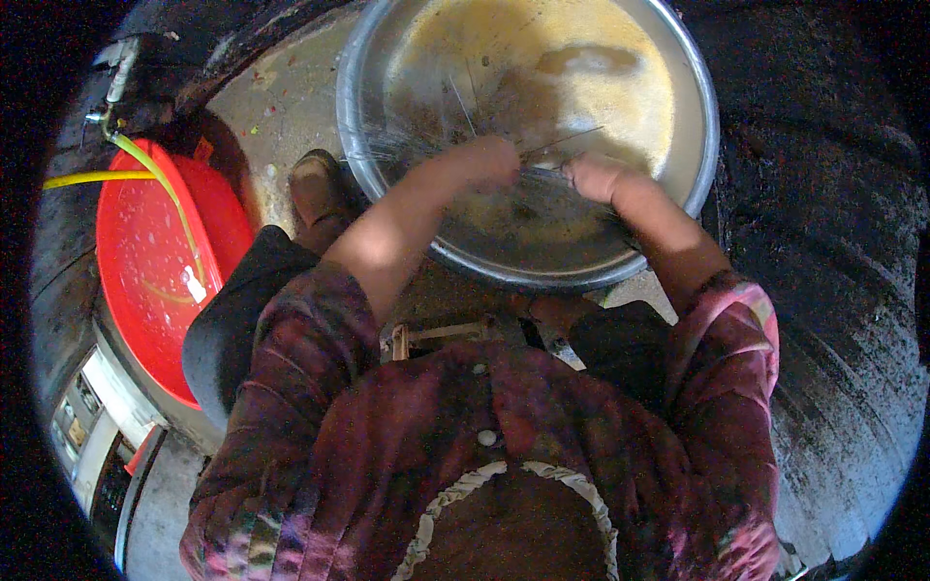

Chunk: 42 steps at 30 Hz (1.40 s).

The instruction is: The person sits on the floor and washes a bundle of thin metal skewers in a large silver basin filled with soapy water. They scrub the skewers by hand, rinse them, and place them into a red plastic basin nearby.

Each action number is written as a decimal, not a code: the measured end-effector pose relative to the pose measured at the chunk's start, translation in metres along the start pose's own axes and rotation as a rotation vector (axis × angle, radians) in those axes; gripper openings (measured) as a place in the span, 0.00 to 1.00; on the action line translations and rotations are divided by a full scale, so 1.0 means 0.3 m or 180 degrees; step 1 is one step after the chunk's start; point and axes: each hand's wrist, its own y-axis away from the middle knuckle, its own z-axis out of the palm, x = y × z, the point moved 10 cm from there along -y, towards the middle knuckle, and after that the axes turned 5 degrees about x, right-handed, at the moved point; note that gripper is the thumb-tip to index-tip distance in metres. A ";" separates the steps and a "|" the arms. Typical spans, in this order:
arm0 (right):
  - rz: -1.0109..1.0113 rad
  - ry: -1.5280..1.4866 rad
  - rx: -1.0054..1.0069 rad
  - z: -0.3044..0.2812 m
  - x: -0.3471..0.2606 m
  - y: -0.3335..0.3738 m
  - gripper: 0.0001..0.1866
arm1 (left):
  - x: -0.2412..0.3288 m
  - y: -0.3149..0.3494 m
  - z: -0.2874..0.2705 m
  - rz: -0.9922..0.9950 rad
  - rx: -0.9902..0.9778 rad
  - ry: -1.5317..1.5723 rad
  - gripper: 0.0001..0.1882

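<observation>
Both my hands are inside a wide metal basin point(542, 281) with a yellowish-brown bottom and a silvery rim. My left hand point(489, 161) reaches over the near half of the basin; motion smears its fingers. To its right, my right hand point(591, 177) has its fingers curled in, and what they hold, if anything, is too small to make out. A short dark strip shows between the two hands, its kind unclear. Thin pale streaks cross the basin near my left hand, and I cannot tell whether they are strands or splashes.
At the left stands a red plastic tub point(145, 281) with a yellow-green hose point(172, 189) running into it from a tap point(102, 118). My shoe point(318, 184) rests on the floor beside the basin. A dark, stained surface point(823, 290) fills the right side.
</observation>
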 end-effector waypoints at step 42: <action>0.1282 -0.1327 0.1324 -0.258 0.231 0.643 0.09 | -0.089 0.011 -0.119 -0.0776 0.0642 -0.1676 0.12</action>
